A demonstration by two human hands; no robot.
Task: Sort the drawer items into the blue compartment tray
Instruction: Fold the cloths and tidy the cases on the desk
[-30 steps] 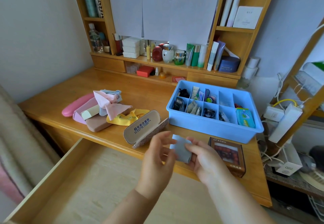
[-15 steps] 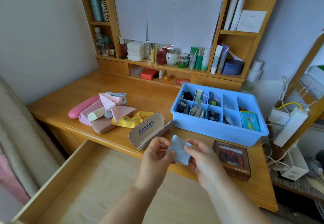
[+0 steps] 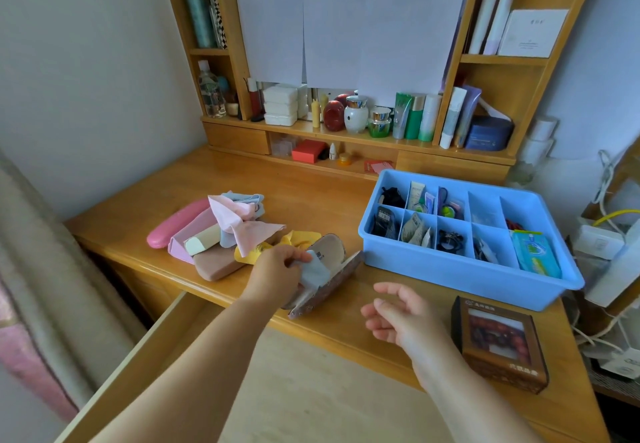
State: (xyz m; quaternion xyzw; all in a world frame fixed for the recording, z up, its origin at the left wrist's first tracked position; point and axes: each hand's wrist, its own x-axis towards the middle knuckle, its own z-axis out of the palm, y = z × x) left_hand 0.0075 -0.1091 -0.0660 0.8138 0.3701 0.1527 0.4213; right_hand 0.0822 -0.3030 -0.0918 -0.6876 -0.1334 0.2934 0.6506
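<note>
the left hand (image 3: 277, 269) has carried the folded grey cloth (image 3: 313, 271) to the open glasses case (image 3: 329, 269) on the bench, grip pinching it; the right hand (image 3: 398, 314) has let go, open. the cloth may unfold outside the case, far from the blue tray (image 3: 467, 279).

drawer (image 3: 145, 366) cut off below, glasses case (image 3: 329, 269) partly behind cloth (image 3: 313, 271)

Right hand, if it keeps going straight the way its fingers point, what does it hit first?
Probably the open brown glasses case: the right hand is open, fingers aimed left toward it over bare desk. Depth is uncertain.
</note>
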